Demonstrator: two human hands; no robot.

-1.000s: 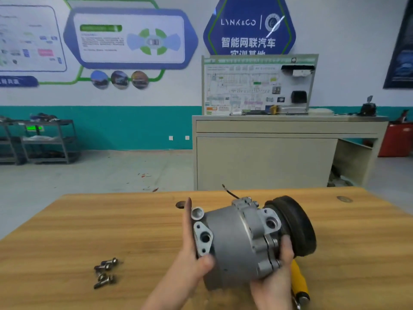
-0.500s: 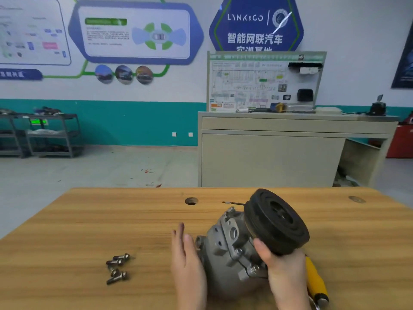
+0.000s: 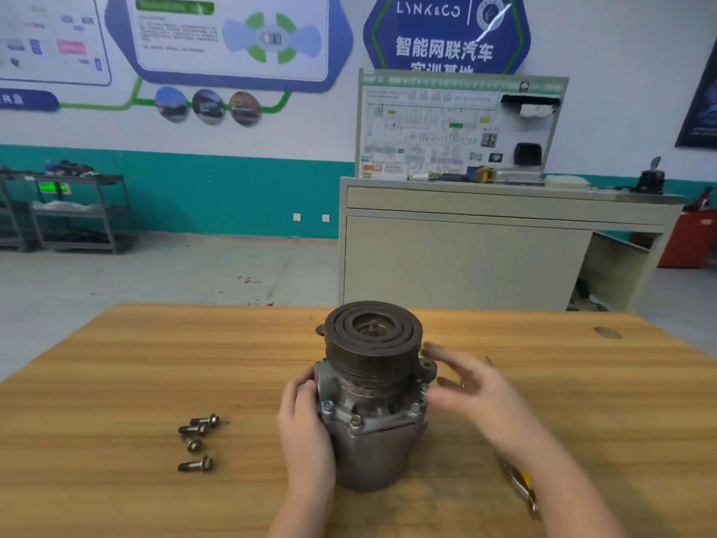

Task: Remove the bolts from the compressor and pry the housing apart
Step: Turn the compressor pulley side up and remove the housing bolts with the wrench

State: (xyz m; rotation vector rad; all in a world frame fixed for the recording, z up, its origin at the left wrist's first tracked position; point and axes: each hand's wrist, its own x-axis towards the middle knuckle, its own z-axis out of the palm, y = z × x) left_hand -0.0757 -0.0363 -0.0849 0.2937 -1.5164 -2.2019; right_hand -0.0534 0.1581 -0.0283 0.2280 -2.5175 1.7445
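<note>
The grey metal compressor (image 3: 372, 432) stands upright on the wooden table (image 3: 116, 382), its dark grooved pulley (image 3: 372, 335) facing up. Bolt heads show around the housing flange below the pulley. My left hand (image 3: 306, 429) grips the left side of the housing, fingers curled against it. My right hand (image 3: 469, 386) hovers just right of the compressor, blurred, fingers spread and holding nothing. Several removed bolts (image 3: 196, 436) lie loose on the table to the left.
A yellow-handled tool (image 3: 522, 485) lies on the table behind my right forearm, mostly hidden. A round hole plug (image 3: 607, 332) sits at the table's far right. Beyond the table stand a beige bench (image 3: 465, 246) and metal shelves (image 3: 77, 211).
The compressor has gone from tilted on its side to standing upright, pulley up. My right hand has let go of it and moved off to the right. The left hand now wraps the housing.
</note>
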